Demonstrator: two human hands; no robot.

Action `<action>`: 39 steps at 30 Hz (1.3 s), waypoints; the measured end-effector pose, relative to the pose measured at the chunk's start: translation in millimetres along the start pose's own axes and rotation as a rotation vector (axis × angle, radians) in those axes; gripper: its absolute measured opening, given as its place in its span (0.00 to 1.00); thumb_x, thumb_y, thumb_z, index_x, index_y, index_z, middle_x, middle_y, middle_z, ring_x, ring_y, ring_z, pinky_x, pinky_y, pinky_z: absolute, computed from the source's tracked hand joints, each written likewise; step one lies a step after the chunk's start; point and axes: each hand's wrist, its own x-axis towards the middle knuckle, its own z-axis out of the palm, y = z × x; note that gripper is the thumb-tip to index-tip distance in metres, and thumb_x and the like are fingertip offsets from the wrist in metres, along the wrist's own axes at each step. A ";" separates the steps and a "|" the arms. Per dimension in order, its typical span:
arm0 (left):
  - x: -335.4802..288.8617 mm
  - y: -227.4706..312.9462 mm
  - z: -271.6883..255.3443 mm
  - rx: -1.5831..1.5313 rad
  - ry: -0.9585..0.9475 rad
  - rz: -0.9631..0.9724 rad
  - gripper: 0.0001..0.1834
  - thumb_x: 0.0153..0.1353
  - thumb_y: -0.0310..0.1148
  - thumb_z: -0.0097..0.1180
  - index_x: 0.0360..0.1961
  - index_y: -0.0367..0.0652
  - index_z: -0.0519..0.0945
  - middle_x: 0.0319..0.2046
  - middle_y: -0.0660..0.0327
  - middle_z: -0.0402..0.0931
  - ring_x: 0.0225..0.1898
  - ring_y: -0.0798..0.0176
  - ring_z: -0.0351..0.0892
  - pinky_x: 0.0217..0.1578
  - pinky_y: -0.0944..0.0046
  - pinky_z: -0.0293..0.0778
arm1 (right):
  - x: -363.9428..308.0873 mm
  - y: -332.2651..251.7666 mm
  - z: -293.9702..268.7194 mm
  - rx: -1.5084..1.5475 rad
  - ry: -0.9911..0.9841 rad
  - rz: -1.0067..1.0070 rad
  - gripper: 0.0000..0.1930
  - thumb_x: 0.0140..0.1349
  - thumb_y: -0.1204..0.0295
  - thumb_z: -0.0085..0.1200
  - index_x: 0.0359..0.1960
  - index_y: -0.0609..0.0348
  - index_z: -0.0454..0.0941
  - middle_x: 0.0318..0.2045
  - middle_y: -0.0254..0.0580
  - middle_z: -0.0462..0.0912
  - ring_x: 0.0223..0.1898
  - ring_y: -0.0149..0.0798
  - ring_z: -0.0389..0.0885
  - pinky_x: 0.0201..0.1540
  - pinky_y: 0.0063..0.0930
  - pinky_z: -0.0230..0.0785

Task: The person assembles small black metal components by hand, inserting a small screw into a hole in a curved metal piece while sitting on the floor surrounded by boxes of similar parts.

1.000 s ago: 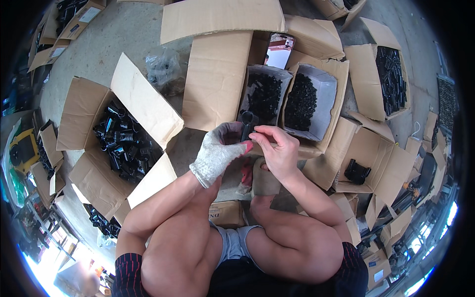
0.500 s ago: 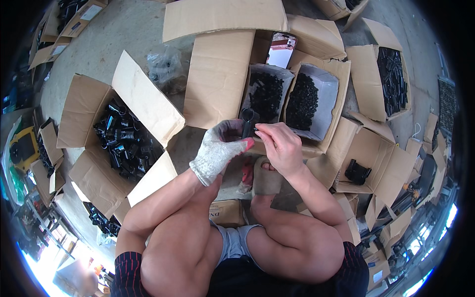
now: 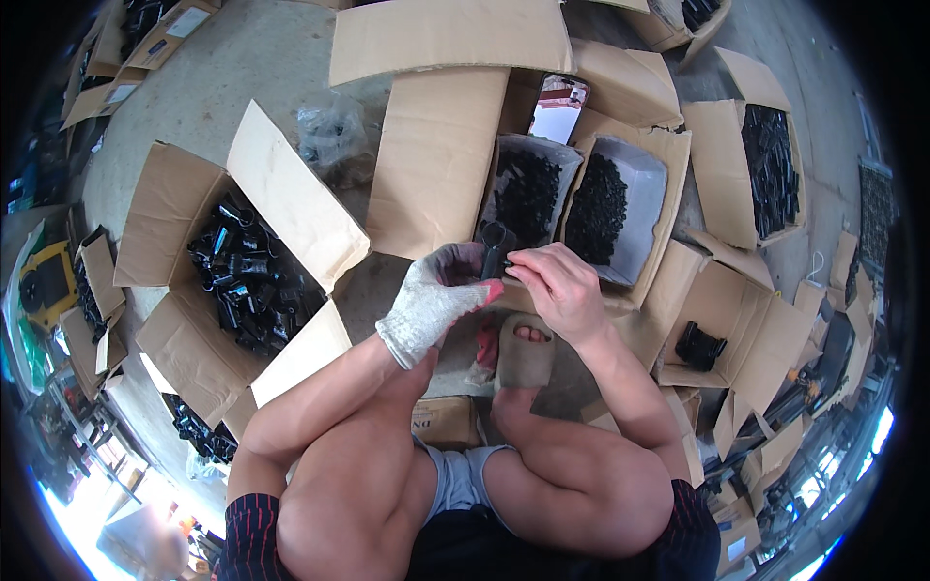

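Observation:
My left hand (image 3: 438, 300) wears a grey knit glove with red fingertips and grips a small black plastic part (image 3: 494, 248) in front of me. My bare right hand (image 3: 556, 288) pinches the same part from the right, fingertips on its side. Both hands meet just below two cardboard boxes lined with grey bags, one (image 3: 526, 194) and the other (image 3: 612, 201) both full of small black pieces. A large open box (image 3: 250, 275) of bigger black tube-like parts sits to my left. My knees and a foot in a sandal (image 3: 524, 351) lie below the hands.
Many open cardboard boxes ring me on the concrete floor. A box of long black parts (image 3: 770, 172) stands far right, another with a single black piece (image 3: 701, 345) nearer right. A clear plastic bag (image 3: 329, 136) lies at the upper left. A flat box flap (image 3: 432, 160) lies ahead.
Both hands have stayed together on the black part, shifting slightly up and right; my right fingers have turned a little on it.

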 end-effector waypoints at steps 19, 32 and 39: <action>0.8 1.5 -1.1 0.025 -0.003 -0.011 0.35 0.56 0.34 0.78 0.62 0.34 0.75 0.47 0.64 0.80 0.44 0.75 0.80 0.42 0.72 0.77 | -1.0 -2.8 3.4 0.021 0.035 0.019 0.11 0.56 0.81 0.68 0.41 0.63 0.84 0.36 0.43 0.87 0.34 0.43 0.85 0.36 0.34 0.79; 1.4 0.3 0.1 -0.025 -0.028 0.002 0.37 0.56 0.32 0.78 0.64 0.31 0.73 0.49 0.60 0.80 0.45 0.73 0.81 0.45 0.72 0.79 | -1.2 -5.0 3.2 0.004 0.043 0.060 0.09 0.57 0.79 0.68 0.39 0.63 0.84 0.32 0.42 0.87 0.31 0.42 0.84 0.34 0.34 0.77; 1.1 3.2 0.4 -0.004 -0.033 -0.026 0.36 0.57 0.31 0.76 0.64 0.33 0.73 0.49 0.61 0.80 0.46 0.72 0.82 0.46 0.71 0.80 | -3.1 -0.9 4.3 0.030 0.062 0.035 0.10 0.56 0.82 0.67 0.40 0.63 0.84 0.34 0.43 0.87 0.34 0.43 0.85 0.36 0.33 0.78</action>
